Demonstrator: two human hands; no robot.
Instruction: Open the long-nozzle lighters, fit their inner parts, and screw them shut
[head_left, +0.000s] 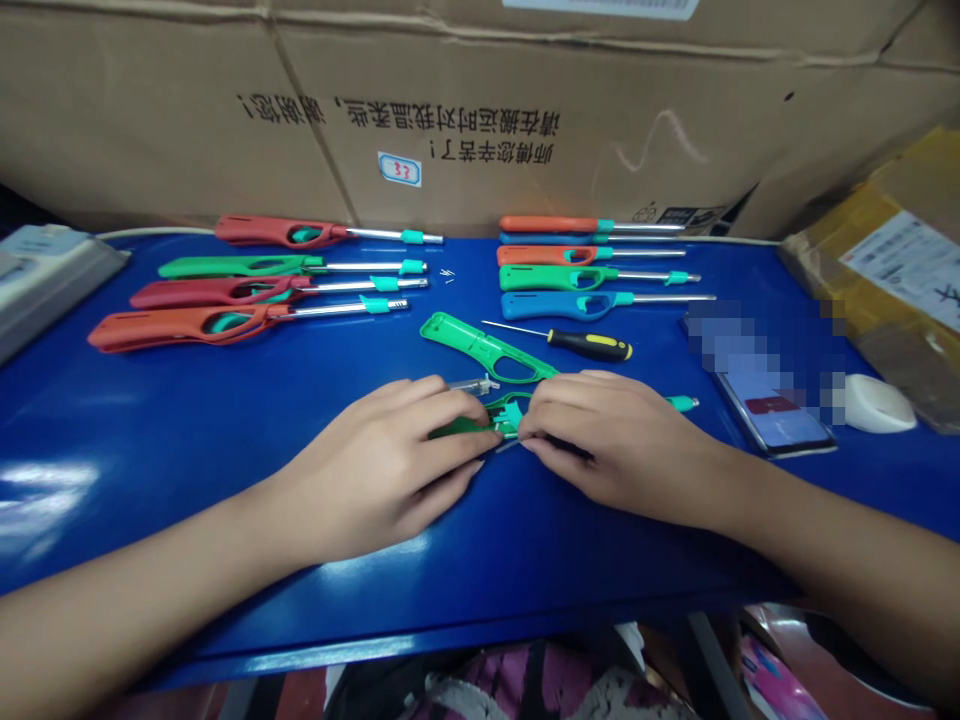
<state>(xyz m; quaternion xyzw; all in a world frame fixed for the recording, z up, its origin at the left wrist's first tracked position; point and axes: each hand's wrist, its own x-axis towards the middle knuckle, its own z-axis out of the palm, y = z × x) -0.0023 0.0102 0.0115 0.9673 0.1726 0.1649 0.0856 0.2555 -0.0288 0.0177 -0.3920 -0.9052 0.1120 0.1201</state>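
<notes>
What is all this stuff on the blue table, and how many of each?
left row of long-nosed lighters: 4, red, green, pinkish red, orange-red; back left.
right row of long-nosed lighters: 5, orange, blue, orange, green, blue; back right.
lighter shell half: 1, green; centre, beyond the hands.
opened lighter: 1, green and teal; between the hands.
screwdriver: 1, black and yellow handle; right of the shell half.
smartphone: 1, screen lit; right.
rounded object: 1, white; beside the smartphone.
cardboard box: 1, brown; behind the table.
grey device: 1; left edge.
parcel: 1, yellow-brown; right edge.
table: 1, blue.
left hand: 1, grips the opened lighter.
right hand: 1, grips it too.
</notes>
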